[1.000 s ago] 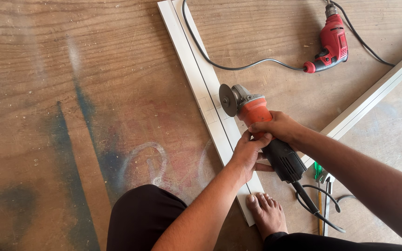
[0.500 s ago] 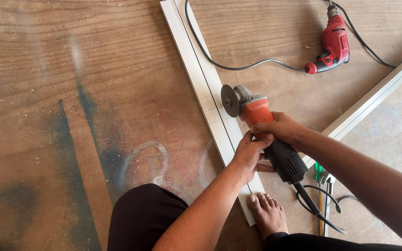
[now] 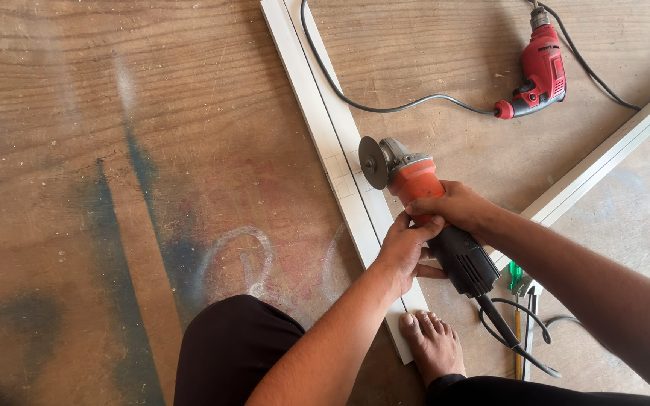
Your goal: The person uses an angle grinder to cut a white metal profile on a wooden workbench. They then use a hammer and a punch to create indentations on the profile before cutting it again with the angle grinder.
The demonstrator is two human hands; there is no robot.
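Hands: both gripping the angle grinder; right hand wrapping over the orange body, left hand clutching it from below, fingers curled tight.
Grinder: disc standing upright, hovering just beside the white frame strip, approx. mid-length; can't tell if touching.
Strip: lying on the plywood floor, a bare foot pressing its near end.
Elsewhere: red drill resting well apart w/ black cord trailing; second white strip running diagonally at right.
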